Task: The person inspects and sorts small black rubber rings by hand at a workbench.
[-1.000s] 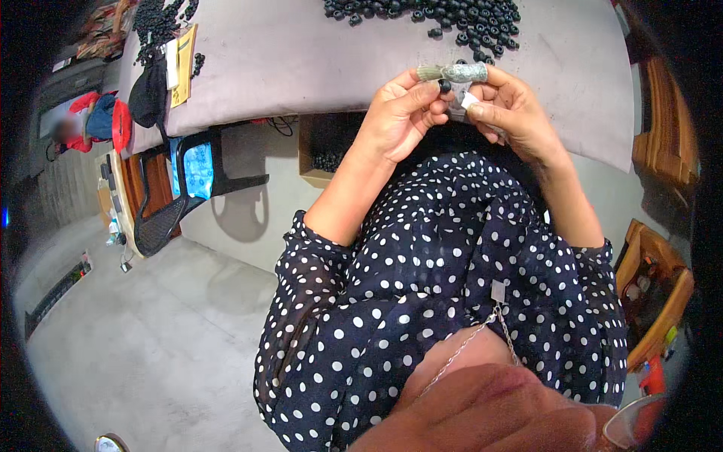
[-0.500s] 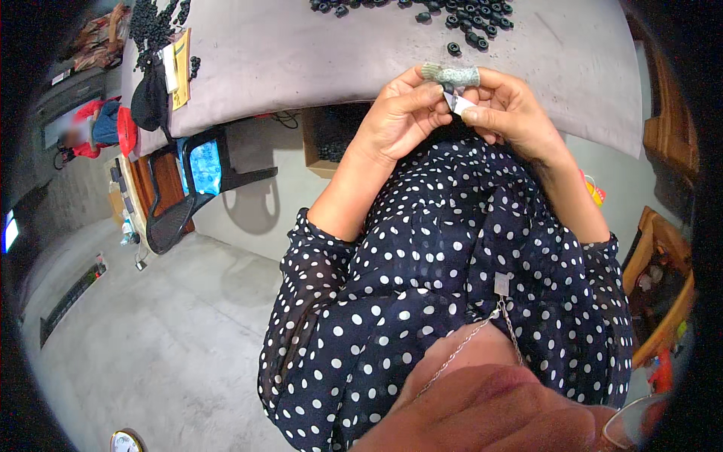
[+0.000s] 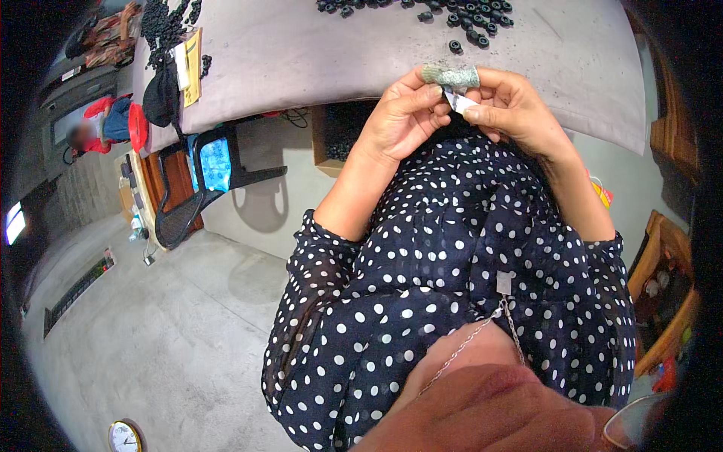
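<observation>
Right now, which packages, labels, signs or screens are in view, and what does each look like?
Yellow flat packet with a white label: table's far left corner, beside black rings.
Screen: far left edge, small, glowing pale blue.
Open cardboard box: under the table, brown, dark contents.
Round clock: bottom left floor, white face.

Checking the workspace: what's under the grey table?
Under the table an open box shows dark pieces inside, with cables beside it. The hands and spotted blouse hide the rest.
</observation>
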A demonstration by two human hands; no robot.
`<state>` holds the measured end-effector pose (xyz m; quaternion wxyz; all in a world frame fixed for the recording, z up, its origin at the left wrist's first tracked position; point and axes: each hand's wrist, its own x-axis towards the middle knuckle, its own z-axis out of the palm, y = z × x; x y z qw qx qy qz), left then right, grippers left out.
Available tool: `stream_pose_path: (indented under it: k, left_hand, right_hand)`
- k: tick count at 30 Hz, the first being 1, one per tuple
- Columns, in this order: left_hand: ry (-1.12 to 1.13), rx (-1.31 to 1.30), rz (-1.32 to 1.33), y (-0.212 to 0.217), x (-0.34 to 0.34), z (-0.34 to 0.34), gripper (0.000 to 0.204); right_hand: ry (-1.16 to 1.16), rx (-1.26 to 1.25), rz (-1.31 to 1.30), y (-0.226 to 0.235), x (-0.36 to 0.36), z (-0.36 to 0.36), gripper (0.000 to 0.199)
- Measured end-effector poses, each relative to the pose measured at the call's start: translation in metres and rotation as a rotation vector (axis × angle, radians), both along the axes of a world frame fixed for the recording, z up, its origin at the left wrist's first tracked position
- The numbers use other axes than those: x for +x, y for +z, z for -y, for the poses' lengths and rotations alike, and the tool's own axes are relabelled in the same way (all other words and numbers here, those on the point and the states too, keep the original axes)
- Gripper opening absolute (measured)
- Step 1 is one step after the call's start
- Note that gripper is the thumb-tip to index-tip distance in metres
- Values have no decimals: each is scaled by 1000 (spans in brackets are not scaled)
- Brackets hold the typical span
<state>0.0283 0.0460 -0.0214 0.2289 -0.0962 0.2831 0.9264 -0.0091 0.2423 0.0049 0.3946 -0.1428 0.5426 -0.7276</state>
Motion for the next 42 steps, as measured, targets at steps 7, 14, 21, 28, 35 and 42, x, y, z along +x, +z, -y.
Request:
stream_pose_path:
  k: [7, 14, 21, 28, 35, 42]
  left_hand:
    - [3, 34, 15, 3, 3, 0, 21]
    - [-1, 39, 22, -2, 5, 2, 20]
    - [-8, 21, 43, -6, 3, 2, 21]
    - [-22, 38, 31, -8, 4, 3, 22]
    - [-23, 23, 36, -9, 3, 4, 21]
    - [-39, 97, 53, -6, 4, 1, 21]
  right_hand:
    - [-7, -5, -5, 0, 2, 2, 34]
    - [8, 19, 4, 2, 0, 2, 35]
    - [16, 73, 9, -2, 0, 0, 33]
    - [42, 73, 9, -2, -1, -1, 34]
    - [23, 61, 1, -4, 0, -1, 37]
    - [11, 73, 1, -12, 0, -2, 32]
